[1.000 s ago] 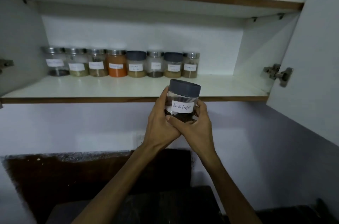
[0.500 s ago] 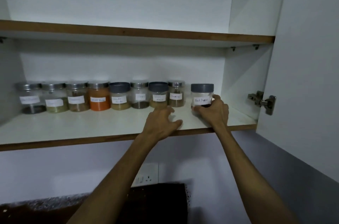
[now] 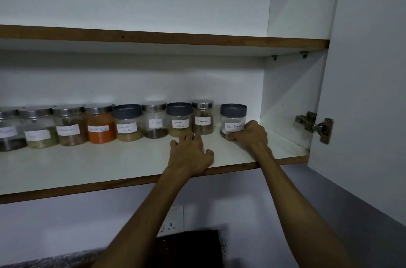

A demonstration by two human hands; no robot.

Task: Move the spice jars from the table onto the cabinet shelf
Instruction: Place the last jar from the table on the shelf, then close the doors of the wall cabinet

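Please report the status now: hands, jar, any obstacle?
Right hand grips Black Pepper jar, standing on shelf. Left hand open, resting on shelf. Nothing blocking.

- You are showing two bare forearms, both running into view from the bottom edge; no sleeve is reaching as far as the part in view.
- Your left hand (image 3: 190, 153) is wearing no glove, and no ring or band is showing on its fingers.
- Your right hand (image 3: 250, 136) is also going ungloved, with no ring showing on the fingers in view.
- Both wrists are showing bare: no watch, bracelet or strap is sitting on either.
- Both arms are looking slim and long under the wide-angle lens.
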